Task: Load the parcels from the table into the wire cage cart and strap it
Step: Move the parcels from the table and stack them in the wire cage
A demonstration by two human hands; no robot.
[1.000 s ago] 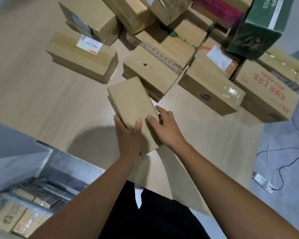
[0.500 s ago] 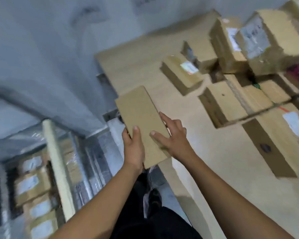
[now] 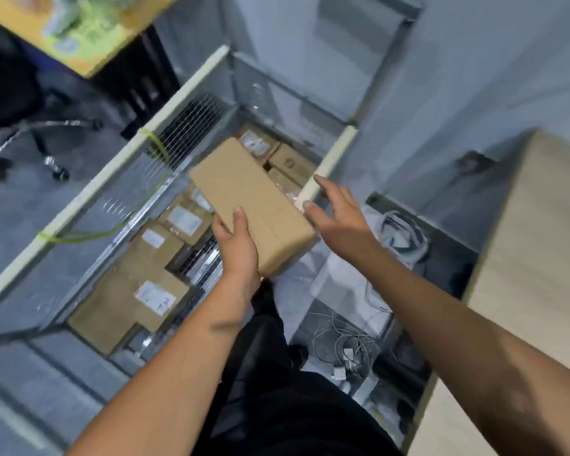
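My left hand (image 3: 239,248) grips a plain flat cardboard parcel (image 3: 250,202) by its near end, thumb on top, holding it tilted over the wire cage cart (image 3: 185,126). My right hand (image 3: 338,213) is off the parcel, fingers spread, just to its right near the cart's pale right rail (image 3: 329,159). Several labelled cardboard parcels (image 3: 135,297) lie packed on the cart's floor below. A yellow-green strap (image 3: 89,235) is tied on the cart's left rail.
The wooden table's corner (image 3: 533,258) is at the right. Between it and the cart the floor holds a white bag (image 3: 399,238) and tangled cables (image 3: 346,347). An office chair base (image 3: 46,139) stands at the left, a yellow box (image 3: 79,31) above it.
I have turned from the table to the cart, carrying the parcel over it. My right hand has let go of the parcel and moved to its right; my left hand still holds it.
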